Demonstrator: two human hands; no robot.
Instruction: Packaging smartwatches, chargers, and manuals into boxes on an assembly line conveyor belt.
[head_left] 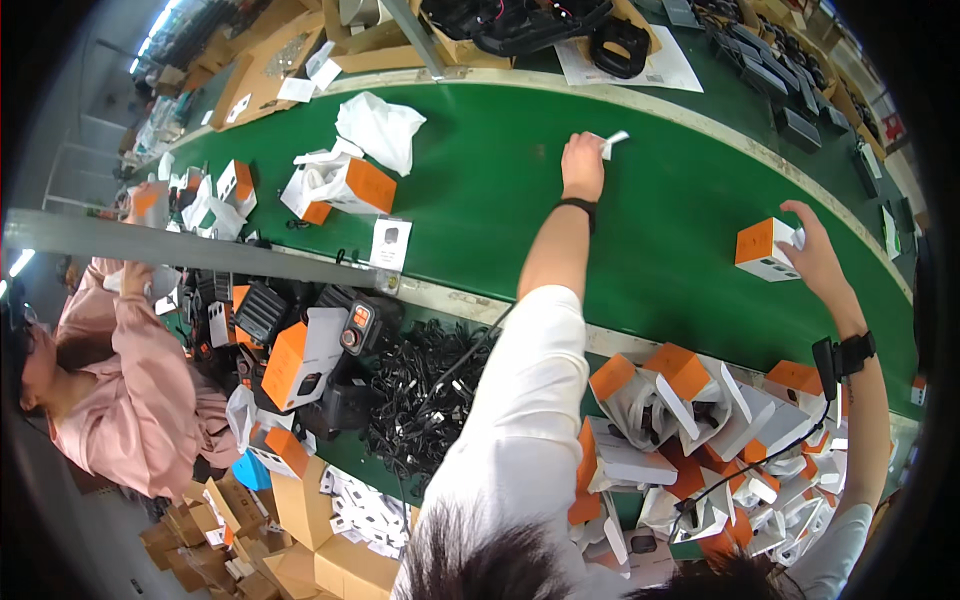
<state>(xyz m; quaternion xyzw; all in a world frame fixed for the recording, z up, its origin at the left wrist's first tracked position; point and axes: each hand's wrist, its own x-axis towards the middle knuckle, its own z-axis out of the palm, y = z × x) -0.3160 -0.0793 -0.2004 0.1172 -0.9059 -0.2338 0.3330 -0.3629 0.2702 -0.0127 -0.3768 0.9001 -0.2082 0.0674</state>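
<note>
My left hand (582,165) reaches far out over the green conveyor belt (500,210) and pinches a small white slip (613,139) between its fingers. A black band sits on that wrist and a white sleeve covers the arm. My right hand (815,255) rests against the right side of a small orange-and-white box (762,250) standing on the belt, fingers curled round its edge. A black watch is on that wrist.
Open orange-and-white boxes with white bags (345,185) lie on the belt's left. A heap of black cables (430,390) and black devices (265,310) sit below the belt, flat boxes (700,440) at lower right. A person in pink (130,390) works at left.
</note>
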